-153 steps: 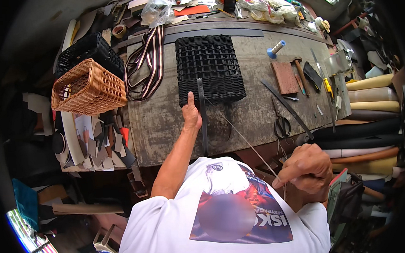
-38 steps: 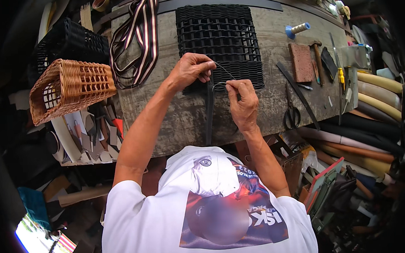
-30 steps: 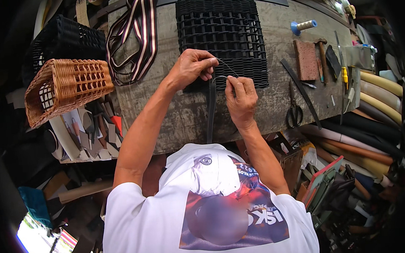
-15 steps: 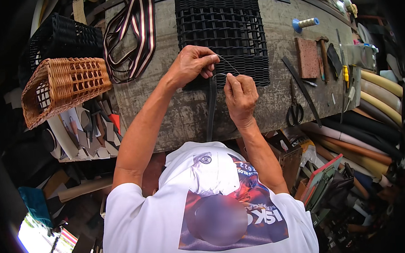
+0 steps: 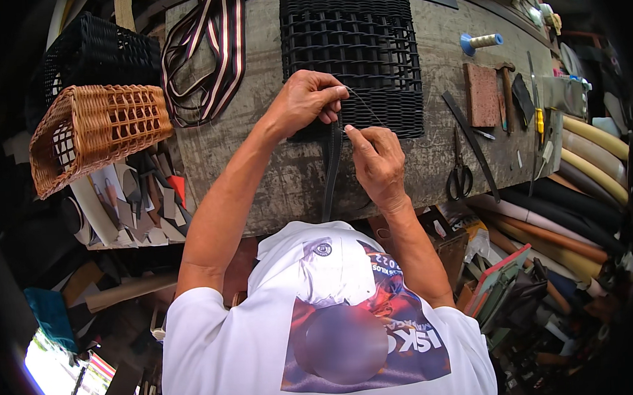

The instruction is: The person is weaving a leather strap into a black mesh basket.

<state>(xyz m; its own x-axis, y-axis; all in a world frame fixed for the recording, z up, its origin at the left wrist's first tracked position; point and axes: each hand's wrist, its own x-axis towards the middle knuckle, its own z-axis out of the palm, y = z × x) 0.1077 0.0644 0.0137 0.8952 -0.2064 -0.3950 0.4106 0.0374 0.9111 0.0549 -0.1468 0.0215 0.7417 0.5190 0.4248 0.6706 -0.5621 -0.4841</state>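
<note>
My left hand [image 5: 307, 101] is closed in a pinch, with a thin thread [image 5: 366, 104] at its fingertips. The thread slants down to my right hand [image 5: 380, 161], whose fingers are bent and drawn together, the thumb and forefinger tips beside a black strap [image 5: 332, 172]. Pale stitching runs along this strap, which hangs over the table's near edge toward me. Its upper end meets the curled fingers of my left hand, and I cannot tell whether they grip it. Just beyond both hands lies a black woven basket [image 5: 352, 51] with an open lattice.
Striped webbing [image 5: 234, 49] and an orange-brown wicker basket [image 5: 119, 121] are at the left. Scissors [image 5: 460, 180], a black strip [image 5: 471, 145], a brick [image 5: 481, 95], a hammer [image 5: 508, 97] and a thread spool [image 5: 482, 43] lie right on the worktable [image 5: 259, 186]. Material rolls [image 5: 590, 157] stack beyond.
My right hand's fingertips have moved down and left, nearer the strap. The small thread loop by the strap's upper end no longer shows. My left hand has stayed almost in place.
</note>
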